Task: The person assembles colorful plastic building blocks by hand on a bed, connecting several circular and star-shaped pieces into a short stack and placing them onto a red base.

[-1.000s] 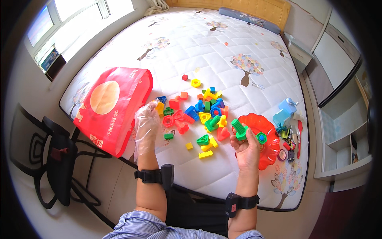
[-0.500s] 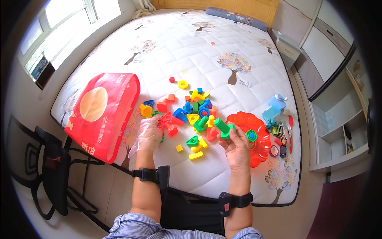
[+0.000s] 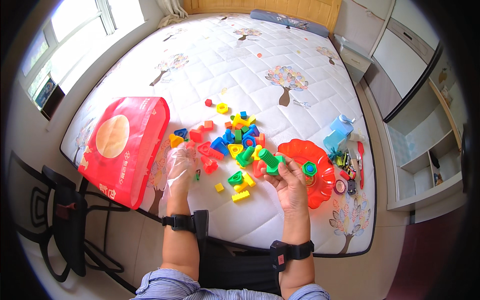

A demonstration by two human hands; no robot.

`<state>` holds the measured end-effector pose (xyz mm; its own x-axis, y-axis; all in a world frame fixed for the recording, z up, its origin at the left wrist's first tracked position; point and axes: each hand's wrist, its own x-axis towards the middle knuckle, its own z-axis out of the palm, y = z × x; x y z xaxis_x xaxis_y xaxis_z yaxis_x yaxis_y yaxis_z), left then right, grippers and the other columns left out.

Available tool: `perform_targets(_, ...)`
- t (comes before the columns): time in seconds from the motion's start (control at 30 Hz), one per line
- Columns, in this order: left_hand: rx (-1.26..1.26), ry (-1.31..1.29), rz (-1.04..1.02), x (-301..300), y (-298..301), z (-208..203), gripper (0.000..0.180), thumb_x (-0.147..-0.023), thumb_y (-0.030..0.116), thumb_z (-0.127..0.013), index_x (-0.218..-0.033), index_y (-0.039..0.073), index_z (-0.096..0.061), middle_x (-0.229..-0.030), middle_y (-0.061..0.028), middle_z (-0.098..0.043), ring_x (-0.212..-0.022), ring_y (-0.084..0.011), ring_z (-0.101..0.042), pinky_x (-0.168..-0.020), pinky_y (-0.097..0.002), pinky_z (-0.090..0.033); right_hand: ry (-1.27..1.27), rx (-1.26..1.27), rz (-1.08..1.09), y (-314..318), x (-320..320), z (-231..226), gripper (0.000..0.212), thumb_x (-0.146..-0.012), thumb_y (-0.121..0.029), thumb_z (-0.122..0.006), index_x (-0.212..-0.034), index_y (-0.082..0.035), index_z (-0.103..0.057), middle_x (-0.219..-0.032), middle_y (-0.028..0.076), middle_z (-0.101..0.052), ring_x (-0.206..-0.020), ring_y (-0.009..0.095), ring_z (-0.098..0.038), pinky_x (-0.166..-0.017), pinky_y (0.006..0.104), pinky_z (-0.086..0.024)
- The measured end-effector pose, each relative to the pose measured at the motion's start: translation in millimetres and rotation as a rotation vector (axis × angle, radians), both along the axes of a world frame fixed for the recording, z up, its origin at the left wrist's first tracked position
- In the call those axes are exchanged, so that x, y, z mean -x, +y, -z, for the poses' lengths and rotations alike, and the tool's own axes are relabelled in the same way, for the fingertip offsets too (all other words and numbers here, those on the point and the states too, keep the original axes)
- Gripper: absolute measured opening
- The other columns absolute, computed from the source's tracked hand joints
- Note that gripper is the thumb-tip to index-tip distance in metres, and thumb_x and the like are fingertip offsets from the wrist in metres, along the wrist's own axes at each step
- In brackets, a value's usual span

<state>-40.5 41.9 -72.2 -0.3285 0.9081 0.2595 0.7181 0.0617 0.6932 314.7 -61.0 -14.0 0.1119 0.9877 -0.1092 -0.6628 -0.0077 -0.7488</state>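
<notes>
My right hand point(image 3: 291, 189) is closed around the head of a green toy bolt point(image 3: 270, 160), its threaded shaft tilted up to the left above the bed. My left hand point(image 3: 181, 159), in a clear plastic glove, reaches down by the left side of a loose pile of toy pieces. Its fingers are blurred, so any grip is hidden. A small green piece point(image 3: 197, 175) shows beside it. Close by are a yellow piece point(image 3: 175, 140), a blue triangular nut point(image 3: 181, 133) and red pieces point(image 3: 210, 164). Another green bolt point(image 3: 245, 158) stands in the pile.
A red scalloped plate point(image 3: 324, 192) holds a green nut with a blue centre point(image 3: 309, 169). Right of it lie a light-blue bottle point(image 3: 341, 125), a tape roll point(image 3: 340, 187) and small items. A red bag point(image 3: 125, 150) lies at left on the mattress point(image 3: 225, 65); a black chair point(image 3: 62, 215) stands beside it.
My left hand has drawn slightly back toward me, and the green bit seen at its fingertips no longer shows. The right hand keeps hold of the green bolt. The whole view has shifted a little.
</notes>
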Motion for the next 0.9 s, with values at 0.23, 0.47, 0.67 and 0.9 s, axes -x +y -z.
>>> perform_targets(0.23, 0.124, -1.068, 0.422, -46.7, -29.8, -34.5, 0.035, -0.133, 0.031, -0.072, -0.155, 0.005, -0.079, -0.126, -0.0054, -0.089, -0.1, -0.014, -0.085, -0.084, -0.0326, -0.068, -0.043, 0.043, -0.015, -0.7, 8.2, 3.6, 0.045, -0.124, -0.019, -0.085, -0.161, 0.002, -0.072, -0.142, 0.02, -0.088, -0.12, 0.034, -0.093, -0.103, 0.0452, -0.081)
perform_targets(0.47, 0.304, -1.319, 0.716, -97.8, -50.7, -62.5, 0.043, -0.132, 0.034, -0.075, -0.165, 0.007, -0.074, -0.136, -0.0043, -0.086, -0.103, -0.0118, -0.084, -0.091, -0.0323, -0.072, -0.157, 0.079, -0.007, -1.5, 11.8, 12.2, 0.051, -0.125, -0.021, -0.083, -0.167, 0.003, -0.066, -0.145, 0.019, -0.087, -0.121, 0.033, -0.093, -0.103, 0.0462, -0.081)
perform_targets(0.67, 0.286, -1.135, 0.779, -103.9, -46.7, -50.8, 0.043, -0.131, 0.035, -0.076, -0.167, 0.011, -0.074, -0.136, -0.0013, -0.084, -0.107, -0.0067, -0.079, -0.093, -0.027, -0.067, -0.214, 0.021, -0.083, -1.9, 13.0, 13.7, 0.049, -0.125, -0.023, -0.084, -0.165, 0.002, -0.07, -0.14, 0.017, -0.089, -0.112, 0.031, -0.095, -0.096, 0.0411, -0.08)
perform_targets(0.9, 0.153, -1.015, 0.732, -108.6, -51.3, -39.7, 0.041, -0.131, 0.029, -0.076, -0.165, 0.007, -0.077, -0.14, -0.0044, -0.086, -0.114, -0.0103, -0.081, -0.094, -0.0287, -0.066, -0.218, -0.004, -0.107, -1.4, 13.1, 15.1, 0.049, -0.124, -0.026, -0.086, -0.163, 0.001, -0.073, -0.138, 0.016, -0.091, -0.111, 0.029, -0.095, -0.094, 0.0391, -0.079)
